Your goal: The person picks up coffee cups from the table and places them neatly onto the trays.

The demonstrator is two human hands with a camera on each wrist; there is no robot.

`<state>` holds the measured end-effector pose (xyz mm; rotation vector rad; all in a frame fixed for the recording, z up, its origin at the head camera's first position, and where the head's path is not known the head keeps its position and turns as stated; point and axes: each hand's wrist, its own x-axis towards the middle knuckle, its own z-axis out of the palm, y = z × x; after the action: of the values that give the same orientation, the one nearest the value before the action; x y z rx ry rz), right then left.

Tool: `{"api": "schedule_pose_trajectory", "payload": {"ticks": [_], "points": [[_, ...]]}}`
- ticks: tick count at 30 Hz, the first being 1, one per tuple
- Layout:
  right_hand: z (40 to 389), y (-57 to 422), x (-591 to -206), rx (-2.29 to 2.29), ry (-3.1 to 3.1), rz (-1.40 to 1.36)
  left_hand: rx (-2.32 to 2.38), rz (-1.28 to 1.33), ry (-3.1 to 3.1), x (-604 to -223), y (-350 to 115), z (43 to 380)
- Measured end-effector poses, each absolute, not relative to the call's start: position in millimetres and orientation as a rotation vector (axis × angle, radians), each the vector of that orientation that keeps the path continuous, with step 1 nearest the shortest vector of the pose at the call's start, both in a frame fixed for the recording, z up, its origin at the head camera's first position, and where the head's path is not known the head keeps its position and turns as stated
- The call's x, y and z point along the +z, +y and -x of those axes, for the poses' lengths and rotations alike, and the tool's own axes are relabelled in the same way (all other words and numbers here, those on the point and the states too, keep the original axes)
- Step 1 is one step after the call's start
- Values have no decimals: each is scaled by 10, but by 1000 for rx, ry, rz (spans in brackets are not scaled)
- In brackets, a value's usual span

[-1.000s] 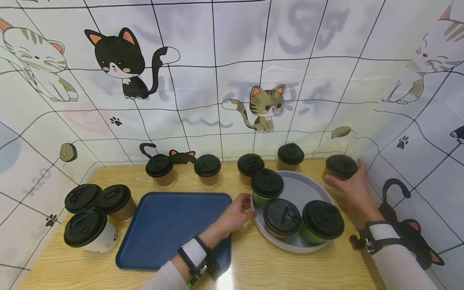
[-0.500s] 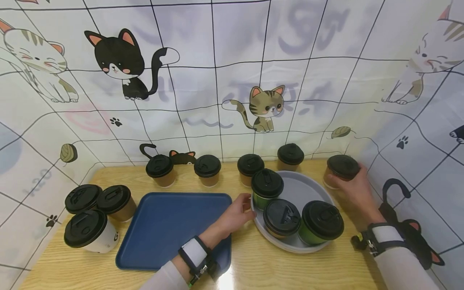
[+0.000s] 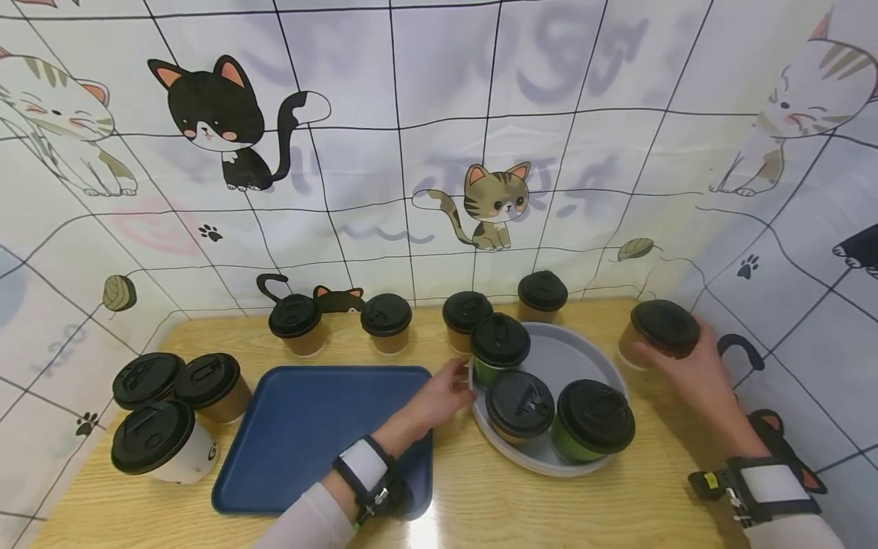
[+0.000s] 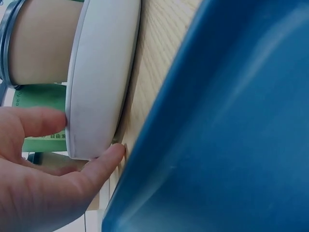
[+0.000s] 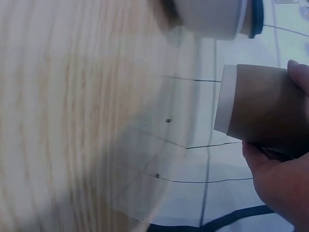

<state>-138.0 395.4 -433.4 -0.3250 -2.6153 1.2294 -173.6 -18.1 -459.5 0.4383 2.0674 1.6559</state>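
The head view faces forward and down across the bench (image 3: pixel 521 511); close and sideways, the left wrist view shares with it the round tray (image 3: pixel 569 352), the right the held cup (image 3: pixel 664 325).

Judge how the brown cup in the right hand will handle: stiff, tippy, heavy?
The brown cup will probably keep its shape, since it looks smooth and undented in the right hand. It may tip easily if set down off-level, as it narrows toward its white base. Weight is uncertain: the black lid hides any contents.

Green cup (image 4: pixel 42 99) w/ "自由" + partial "ee fo" on it, white cup (image 3: pixel 184 456) has a "G", rest unreadable tbh
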Motion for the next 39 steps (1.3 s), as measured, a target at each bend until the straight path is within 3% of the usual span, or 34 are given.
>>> {"api": "schedule_pose_trajectory", "payload": {"ticks": [10, 24, 32, 39], "points": [[1025, 3803, -4127, 1197, -2656, 173, 1728, -382, 2043, -4650, -183, 1752], [820, 3722, -4111, 1246, -2646, -241, 1656, -405, 2119, -4659, -175, 1771], [818, 3677, -4210, 1343, -2608, -441, 1631, -428, 2149, -4642, -163, 1767], [879, 3678, -4256, 1369, -2621, -447, 1633, -433, 2158, -4612, -145, 1764]]}}
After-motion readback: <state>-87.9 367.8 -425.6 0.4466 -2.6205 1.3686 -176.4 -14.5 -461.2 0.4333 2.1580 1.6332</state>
